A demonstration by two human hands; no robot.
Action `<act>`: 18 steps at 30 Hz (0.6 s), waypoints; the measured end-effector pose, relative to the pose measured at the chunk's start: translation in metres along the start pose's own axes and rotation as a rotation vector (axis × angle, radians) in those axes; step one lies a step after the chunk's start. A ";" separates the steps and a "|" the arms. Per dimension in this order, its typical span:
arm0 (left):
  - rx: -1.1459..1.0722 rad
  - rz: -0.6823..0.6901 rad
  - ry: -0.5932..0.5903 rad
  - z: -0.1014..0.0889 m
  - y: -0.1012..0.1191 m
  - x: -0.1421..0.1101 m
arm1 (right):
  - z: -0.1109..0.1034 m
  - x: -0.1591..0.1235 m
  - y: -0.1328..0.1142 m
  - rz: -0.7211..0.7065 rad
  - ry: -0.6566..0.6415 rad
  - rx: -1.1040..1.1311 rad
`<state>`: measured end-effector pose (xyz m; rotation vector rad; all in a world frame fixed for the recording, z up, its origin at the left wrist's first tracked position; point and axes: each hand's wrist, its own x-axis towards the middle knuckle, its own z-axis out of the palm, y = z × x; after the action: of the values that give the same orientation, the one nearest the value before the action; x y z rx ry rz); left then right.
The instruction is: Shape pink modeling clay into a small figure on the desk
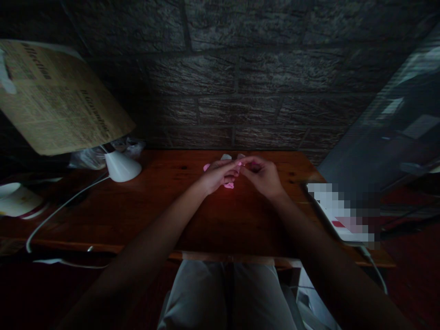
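In the dim head view, my two hands meet above the far part of the wooden table (213,229). A small soft-looking pink piece (239,163) shows where their fingertips come together. My left hand (219,176) reaches in with its fingers closed around that spot, the lower ones curled. The fingers of my right hand (263,176) pinch at the same piece from the other side. Just below my left hand lies a pink lump (229,185), and another pink lump (206,167) sticks out to its left. Behind the hands is a small whitish object (226,156), partly hidden.
A lamp with a newspaper-print shade (68,101) and white base (123,166) stands at the left, its cord crossing the table. A white cup (20,199) lies farther left. A pixelated flat device (338,213) with a cable sits right. A stone-block wall (213,78) rises behind.
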<state>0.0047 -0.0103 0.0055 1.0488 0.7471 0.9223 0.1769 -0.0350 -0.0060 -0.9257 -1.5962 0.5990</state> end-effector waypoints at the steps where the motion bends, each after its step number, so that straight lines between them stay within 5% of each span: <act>1: 0.001 -0.001 -0.003 0.001 0.000 0.000 | 0.000 0.000 0.000 -0.010 0.001 -0.008; 18: -0.004 0.002 -0.098 0.001 0.001 -0.003 | 0.001 -0.001 -0.002 -0.047 -0.022 -0.032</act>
<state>0.0039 -0.0130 0.0075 1.0828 0.6628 0.8673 0.1759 -0.0372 -0.0048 -0.9055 -1.6466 0.5542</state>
